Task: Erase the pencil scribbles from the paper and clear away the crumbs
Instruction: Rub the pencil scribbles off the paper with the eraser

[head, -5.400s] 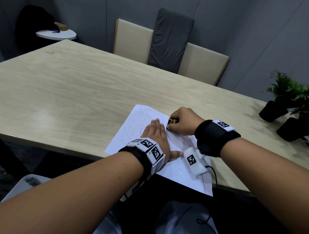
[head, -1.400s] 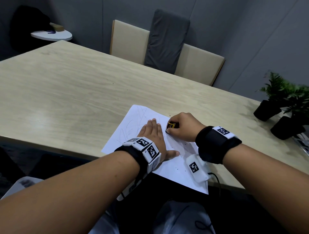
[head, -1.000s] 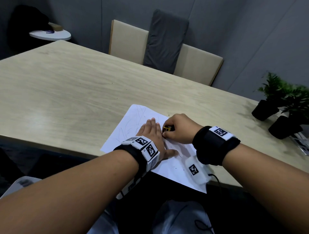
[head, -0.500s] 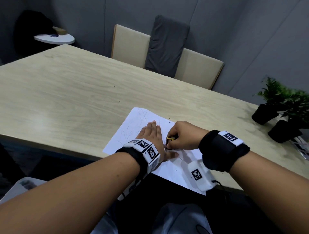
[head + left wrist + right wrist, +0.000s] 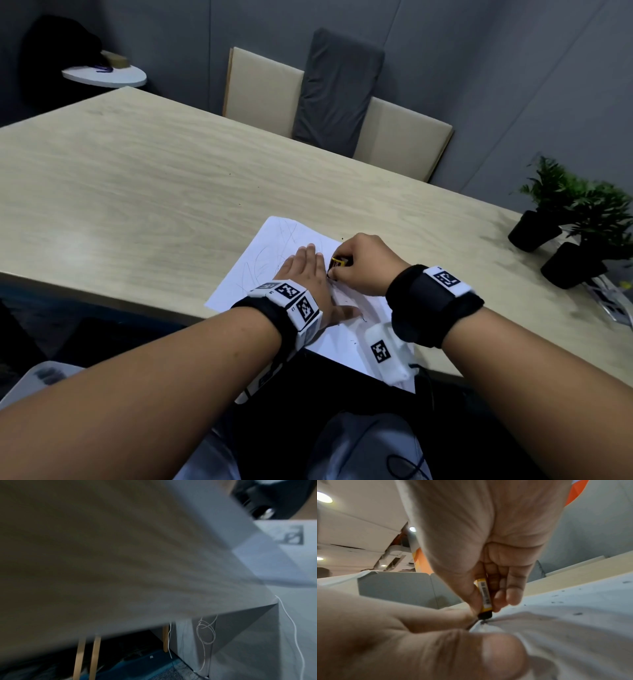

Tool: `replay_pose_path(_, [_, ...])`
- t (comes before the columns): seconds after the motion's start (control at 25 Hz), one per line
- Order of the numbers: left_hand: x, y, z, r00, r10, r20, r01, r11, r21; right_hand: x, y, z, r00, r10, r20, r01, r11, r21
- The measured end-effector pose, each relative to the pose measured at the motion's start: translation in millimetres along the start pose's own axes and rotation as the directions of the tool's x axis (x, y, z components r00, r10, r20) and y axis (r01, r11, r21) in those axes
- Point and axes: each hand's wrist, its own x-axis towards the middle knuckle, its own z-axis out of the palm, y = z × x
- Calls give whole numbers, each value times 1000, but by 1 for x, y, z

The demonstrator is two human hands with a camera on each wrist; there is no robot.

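Two hands worked on the paper (image 5: 274, 253) near the table's edge: left hand (image 5: 306, 274) pressed flat, right hand (image 5: 363, 263) pinching eraser (image 5: 339, 263) upright, touching left's fingertips; remaining scribbles (image 5: 270, 257) lay leftward.

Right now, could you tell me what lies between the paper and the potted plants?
In the head view, only bare light wood table lies between the white scribbled paper and the black-potted green plants.

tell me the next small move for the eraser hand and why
Probably slide the eraser, pinched in the right hand, further onto the far half of the paper: pencil lines still show there, while the left hand lies flat, pinning the sheet.
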Motion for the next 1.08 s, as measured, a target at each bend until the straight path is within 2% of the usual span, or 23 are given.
replay_pose_path(0.08, [-1,0,-1,1000,3,1,-3,1000,-1,0,0,3,1000,12,-4,-12,1000,3])
replay_pose_path(0.24, [-2,0,-1,1000,1,8,-1,1000,4,-13,-1,-4,984,16,180,-9,999,-39])
replay_pose_path(0.44, [-5,-3,-4,1000,14,15,-13,999,-45,1,-2,0,1000,16,-1,-16,1000,14])
replay_pose_path(0.6, [-19,-23,-2,996,86,32,-86,996,-6,0,8,5,998,63,19,-63,997,40])
replay_pose_path(0.72, [-22,-25,0,995,84,47,-84,996,2,-2,7,7,999,37,-4,-37,999,23])
replay_pose_path(0.88, [-20,-23,2,997,76,26,-76,997,9,-12,2,0,989,10,151,-5,999,-34])
replay_pose_path(1.0, [-21,-24,2,996,76,39,-77,997,13,-6,3,2,1000,15,10,-15,1000,-8])
replay_pose_path(1.08, [-21,-24,0,996,73,43,-73,997,12,-6,4,5,1000,17,9,-17,1000,1])
